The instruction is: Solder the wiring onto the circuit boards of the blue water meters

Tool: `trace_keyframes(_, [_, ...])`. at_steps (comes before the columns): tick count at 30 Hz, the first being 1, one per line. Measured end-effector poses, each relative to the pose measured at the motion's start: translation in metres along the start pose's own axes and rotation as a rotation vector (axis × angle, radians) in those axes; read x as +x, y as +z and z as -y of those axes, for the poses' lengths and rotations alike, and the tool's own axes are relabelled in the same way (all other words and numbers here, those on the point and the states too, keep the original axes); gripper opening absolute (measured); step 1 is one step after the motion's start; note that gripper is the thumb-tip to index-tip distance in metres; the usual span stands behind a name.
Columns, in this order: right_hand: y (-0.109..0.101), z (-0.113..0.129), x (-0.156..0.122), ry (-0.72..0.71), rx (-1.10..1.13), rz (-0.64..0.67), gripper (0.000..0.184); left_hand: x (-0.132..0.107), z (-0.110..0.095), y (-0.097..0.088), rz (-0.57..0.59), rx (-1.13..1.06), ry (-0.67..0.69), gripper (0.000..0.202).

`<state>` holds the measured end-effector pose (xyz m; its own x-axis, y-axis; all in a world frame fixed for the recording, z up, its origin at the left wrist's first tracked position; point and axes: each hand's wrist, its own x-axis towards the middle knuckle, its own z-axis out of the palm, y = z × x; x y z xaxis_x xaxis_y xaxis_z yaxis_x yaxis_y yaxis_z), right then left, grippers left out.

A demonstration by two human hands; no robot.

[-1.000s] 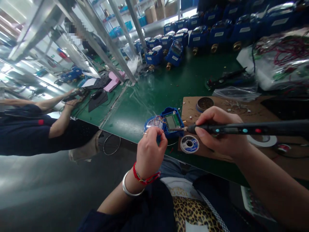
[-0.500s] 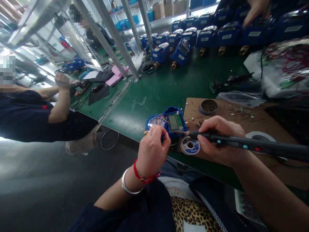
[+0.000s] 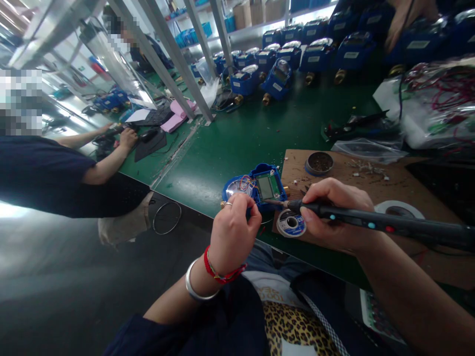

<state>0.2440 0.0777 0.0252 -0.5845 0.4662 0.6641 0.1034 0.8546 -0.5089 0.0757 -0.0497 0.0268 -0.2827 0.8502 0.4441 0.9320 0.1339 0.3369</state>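
My right hand grips a black soldering iron, its tip pointing left at the lower edge of a green circuit board with a small grey display. The board sits in an opened blue meter housing on the bench. Thin coloured wires run from the board to the clear-domed part on the left. My left hand is closed in a pinch at the near side of the housing; what its fingertips hold is hidden. Just under the iron's tip lies a solder spool.
On a brown board stand a round tin and a white tape roll. Rows of blue meters line the back. A co-worker's hand reaches in there; another person's arm is at left. Wire bags lie right.
The co-worker at left has lowered a hand onto the bench. The hand at the back right has moved right, with a meter under it. My hands stay almost still.
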Motion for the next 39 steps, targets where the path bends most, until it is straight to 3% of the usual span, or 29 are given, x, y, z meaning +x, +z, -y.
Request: trace_keyframes(39, [-0.0024,-0.0014,-0.0011,0.044,0.047,-0.005,0.011,-0.0012,-0.0019,0.0007,0.015,0.080,-0.001,0.007])
